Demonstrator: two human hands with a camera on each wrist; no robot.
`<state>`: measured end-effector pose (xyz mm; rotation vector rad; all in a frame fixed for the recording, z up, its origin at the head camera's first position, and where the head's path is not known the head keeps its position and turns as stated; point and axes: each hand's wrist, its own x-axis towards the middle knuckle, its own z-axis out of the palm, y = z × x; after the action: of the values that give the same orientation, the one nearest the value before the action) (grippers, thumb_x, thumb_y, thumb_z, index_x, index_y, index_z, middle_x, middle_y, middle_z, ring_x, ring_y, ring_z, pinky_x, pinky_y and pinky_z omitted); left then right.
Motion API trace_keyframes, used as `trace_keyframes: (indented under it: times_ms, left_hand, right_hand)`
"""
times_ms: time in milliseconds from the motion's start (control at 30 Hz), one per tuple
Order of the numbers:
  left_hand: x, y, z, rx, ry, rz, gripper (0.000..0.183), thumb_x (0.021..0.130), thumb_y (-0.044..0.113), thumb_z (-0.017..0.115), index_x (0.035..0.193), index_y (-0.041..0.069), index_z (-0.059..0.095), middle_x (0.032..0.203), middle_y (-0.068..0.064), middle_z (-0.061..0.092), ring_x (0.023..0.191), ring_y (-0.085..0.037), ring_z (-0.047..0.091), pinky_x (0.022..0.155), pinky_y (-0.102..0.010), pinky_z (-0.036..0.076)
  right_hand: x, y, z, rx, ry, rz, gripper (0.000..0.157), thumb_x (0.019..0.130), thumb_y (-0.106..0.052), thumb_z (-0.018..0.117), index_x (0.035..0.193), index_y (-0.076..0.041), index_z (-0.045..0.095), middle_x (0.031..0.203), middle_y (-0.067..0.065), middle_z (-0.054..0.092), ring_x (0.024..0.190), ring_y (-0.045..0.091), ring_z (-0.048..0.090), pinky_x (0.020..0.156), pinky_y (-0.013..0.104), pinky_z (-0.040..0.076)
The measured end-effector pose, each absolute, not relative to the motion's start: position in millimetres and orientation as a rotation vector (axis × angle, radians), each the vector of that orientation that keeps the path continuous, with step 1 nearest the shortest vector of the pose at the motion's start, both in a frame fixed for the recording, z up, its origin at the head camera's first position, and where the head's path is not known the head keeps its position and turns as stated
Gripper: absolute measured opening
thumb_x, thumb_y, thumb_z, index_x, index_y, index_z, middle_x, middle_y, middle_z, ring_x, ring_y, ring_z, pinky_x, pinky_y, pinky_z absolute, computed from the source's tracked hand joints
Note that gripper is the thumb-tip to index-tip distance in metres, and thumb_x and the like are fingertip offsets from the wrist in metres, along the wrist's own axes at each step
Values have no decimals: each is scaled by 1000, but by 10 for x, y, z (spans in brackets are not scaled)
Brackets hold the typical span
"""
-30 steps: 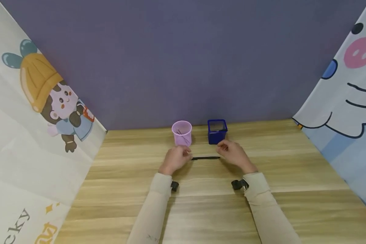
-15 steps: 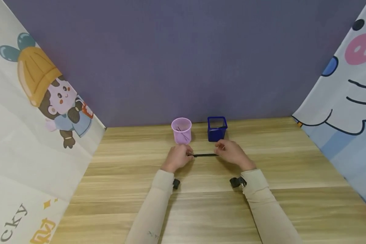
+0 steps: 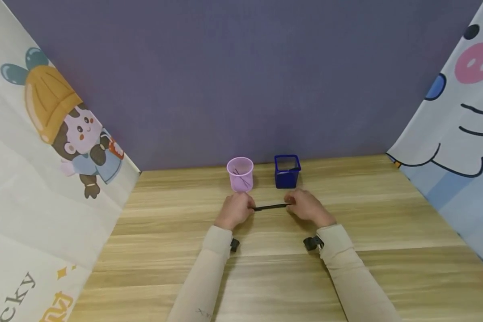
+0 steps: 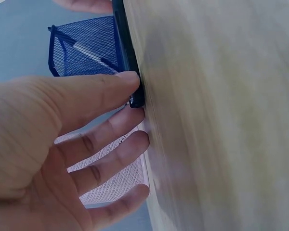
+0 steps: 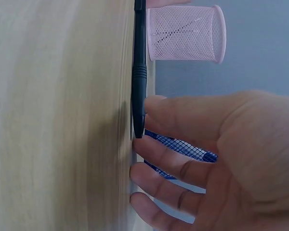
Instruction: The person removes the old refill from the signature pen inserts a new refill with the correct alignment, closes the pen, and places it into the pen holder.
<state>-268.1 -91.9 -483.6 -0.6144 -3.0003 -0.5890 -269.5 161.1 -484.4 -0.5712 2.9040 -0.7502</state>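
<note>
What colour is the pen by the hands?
The pen is black; the right wrist view shows it best.

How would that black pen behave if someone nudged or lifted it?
The black pen looks straight and unbent, so it would probably lift as one stiff piece. Being slim and rounded, it may roll if nudged. Its smooth surface could be slightly slippery, though the ridged band might help grip.
</note>
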Motion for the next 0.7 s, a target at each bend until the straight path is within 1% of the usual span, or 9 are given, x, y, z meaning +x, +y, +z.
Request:
trace_keyframes:
  times_ms: [67, 133, 300, 400, 500, 700]
  left_hand:
    - [-2681, -913, -4846, -615, -3001, -572, 13, 85, 13, 81, 98, 16, 81, 101, -1, 80, 100, -25, 73, 96, -44, 56]
    - [-2684, -906, -4859, -614, -2995, -554, 13, 85, 13, 81, 97, 17, 82, 101, 0, 80, 99, -24, 74, 96, -43, 56]
    - [-2681, -902, -4879, -623, -2980, -531, 12, 84, 13, 82, 94, 17, 82, 98, 1, 80, 97, -22, 74, 94, -42, 57]
    - [-2674, -906, -4883, -630, -2975, -526, 11, 83, 13, 83, 92, 18, 81, 95, 2, 80, 95, -21, 73, 92, -41, 57]
    - [-2661, -909, -4878, -630, -2981, -525, 10, 83, 13, 83, 91, 18, 81, 92, 3, 79, 94, -20, 73, 90, -40, 57]
    - [-2643, -921, -4848, -636, -2976, -517, 9, 81, 13, 83, 88, 18, 80, 88, 4, 78, 90, -19, 73, 88, -40, 57]
  right_hand:
    - [-2690, 1604, -4841, -567, 2908, -722, 25, 95, -11, 70, 119, -2, 71, 110, 15, 69, 105, 34, 65, 95, 52, 53]
    - [-2688, 1600, -4837, -564, 2909, -712, 22, 94, -10, 71, 116, -3, 71, 105, 14, 68, 99, 32, 64, 91, 51, 53]
    - [-2677, 1600, -4846, -547, 2900, -707, 12, 91, -8, 73, 103, -7, 70, 90, 7, 62, 82, 22, 57, 78, 42, 50]
    - [-2659, 1595, -4854, -531, 2895, -708, 7, 91, -8, 73, 97, -8, 69, 87, 4, 62, 80, 19, 56, 74, 39, 48]
    - [-2642, 1582, -4860, -527, 2890, -710, 5, 91, -9, 72, 94, -9, 68, 85, 3, 62, 78, 19, 56, 72, 38, 47]
    - [-2634, 1564, -4858, -546, 2881, -721, 6, 92, -9, 72, 90, -11, 68, 82, 2, 62, 75, 17, 55, 69, 36, 45]
